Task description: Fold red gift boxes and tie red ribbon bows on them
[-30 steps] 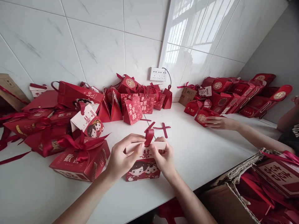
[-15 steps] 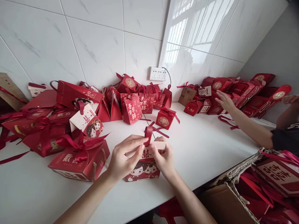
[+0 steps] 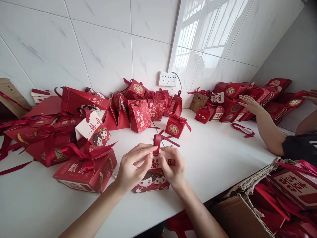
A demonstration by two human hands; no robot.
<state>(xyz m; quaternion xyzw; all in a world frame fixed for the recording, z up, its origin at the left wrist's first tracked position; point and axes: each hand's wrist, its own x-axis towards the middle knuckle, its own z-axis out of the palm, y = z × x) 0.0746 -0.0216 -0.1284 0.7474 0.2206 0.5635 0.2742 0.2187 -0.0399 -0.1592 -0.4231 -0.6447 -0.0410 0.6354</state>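
Note:
A red and white gift box (image 3: 151,182) with two cartoon figures stands on the table in front of me. A red loop handle (image 3: 157,142) rises from its top. My left hand (image 3: 133,167) is closed on the upper left of the box, with fingertips against the base of the loop. My right hand (image 3: 176,167) grips the upper right, thumb on the front face and bent fingers behind the top edge. My fingers hide part of the box's upper panel.
Finished-looking red boxes (image 3: 84,168) with ribbons crowd the left. More red bags (image 3: 140,116) line the tiled wall. Loose straps (image 3: 170,140) lie behind my box. At right, a co-worker's hand (image 3: 250,104) touches stacked boxes; a torn carton (image 3: 237,211) holds more.
My right fingers have shifted and lifted slightly at the box's top edge, where a pale flap showed before. The co-worker's hand has moved right along the stack. My left hand is nearly still.

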